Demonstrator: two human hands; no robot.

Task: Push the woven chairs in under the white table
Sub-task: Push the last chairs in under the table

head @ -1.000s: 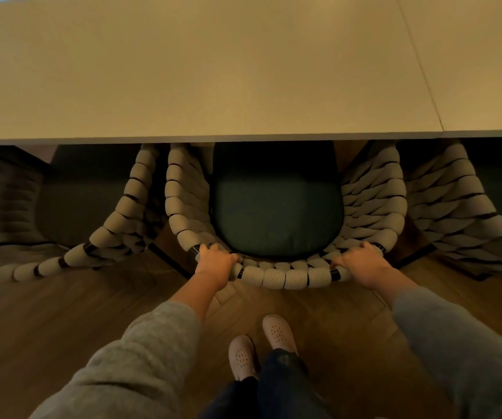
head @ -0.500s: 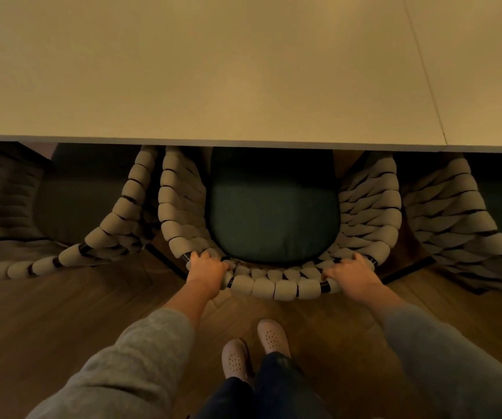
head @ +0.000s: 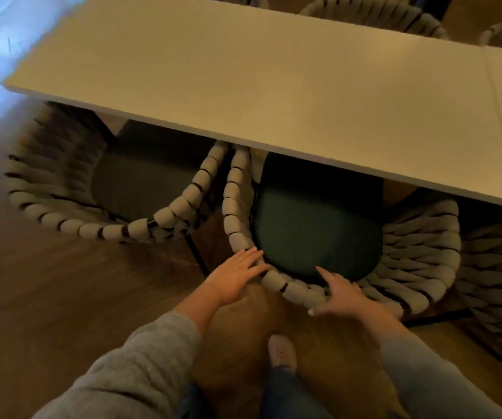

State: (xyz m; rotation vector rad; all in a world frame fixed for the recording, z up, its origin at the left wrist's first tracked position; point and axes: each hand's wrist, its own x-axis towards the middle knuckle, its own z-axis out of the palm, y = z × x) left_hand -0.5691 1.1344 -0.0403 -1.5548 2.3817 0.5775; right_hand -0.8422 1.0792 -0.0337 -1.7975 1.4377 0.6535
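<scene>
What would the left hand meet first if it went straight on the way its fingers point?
The woven rim of the middle chair: the fingers of the left hand point up-right and seem to touch it. Beyond the rim lies the dark green seat cushion. Depth is unclear from this view.

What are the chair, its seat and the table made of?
Chair: thick pale rope or padded cord, seemingly wound over a dark frame showing between loops. Seat: dark green matte cushion, probably fabric. Table: smooth matte white board, perhaps laminate; a seam crosses it.
</scene>
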